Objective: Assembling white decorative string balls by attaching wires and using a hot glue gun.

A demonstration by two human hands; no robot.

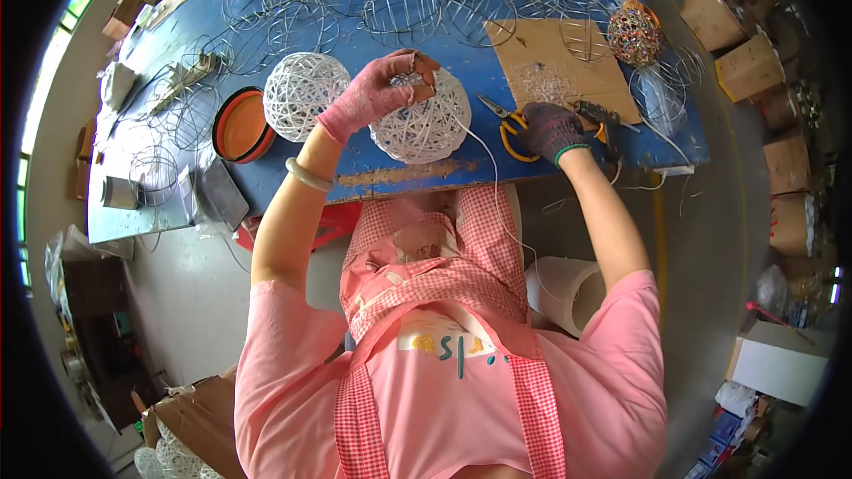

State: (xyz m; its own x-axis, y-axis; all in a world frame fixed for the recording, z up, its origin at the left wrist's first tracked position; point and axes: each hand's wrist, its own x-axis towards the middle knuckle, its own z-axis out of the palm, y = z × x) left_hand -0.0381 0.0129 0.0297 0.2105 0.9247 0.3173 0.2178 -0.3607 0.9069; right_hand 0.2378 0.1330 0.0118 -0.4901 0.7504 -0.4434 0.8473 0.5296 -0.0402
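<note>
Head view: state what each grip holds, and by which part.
Cannot be told for certain: the left grip is at the top of a white ball; the right grip at the handles of scissors.

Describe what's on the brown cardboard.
A pale, see-through heap sits on the cardboard; wire loops overlap its far edge. The right hand hides part of its near edge.

White ball (422, 135) (partly) behind left hand (383, 93)

The string ball (422, 137) looks rough, the cardboard sheet (559, 58) matt.
</note>
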